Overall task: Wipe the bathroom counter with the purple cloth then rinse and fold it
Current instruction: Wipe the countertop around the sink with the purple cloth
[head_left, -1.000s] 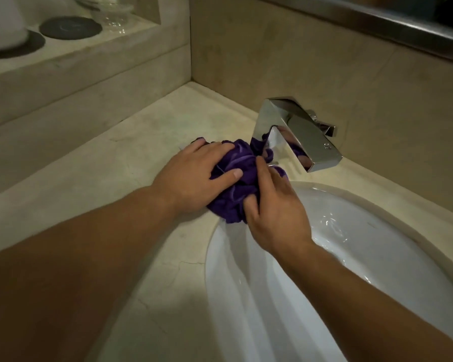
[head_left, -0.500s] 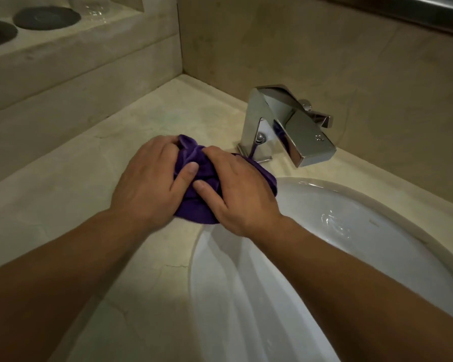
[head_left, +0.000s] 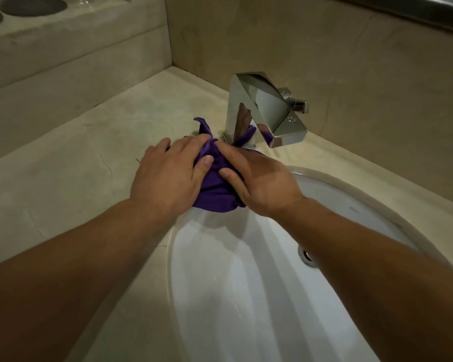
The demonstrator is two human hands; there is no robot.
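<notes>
Beige stone walls meet in a corner at 12 o'clock, w/ a raised ledge (head_left: 71,24) at 10–11 holding two dark round coasters (head_left: 33,5). Below it the pale stone table (head_left: 71,163) runs round a white oval sink (head_left: 246,296), drain (head_left: 307,257) showing at 4 o'clock just past the right forearm. Purple cloth (head_left: 215,189) sits bunched at centre, on the table edge w/ its near part overhanging the sink rim. Left hand (head_left: 168,178) presses flat on its left side, fingers spread, thumb on the fabric; right hand (head_left: 259,181) covers its right side, thumb dug into the folds. Neither grip is closed round the cloth, more palms down on it. Chrome angular faucet (head_left: 262,111) stands just behind at 1 o'clock, blocking that side; one cloth corner pokes up beside its base, purple mirrored in the chrome.
</notes>
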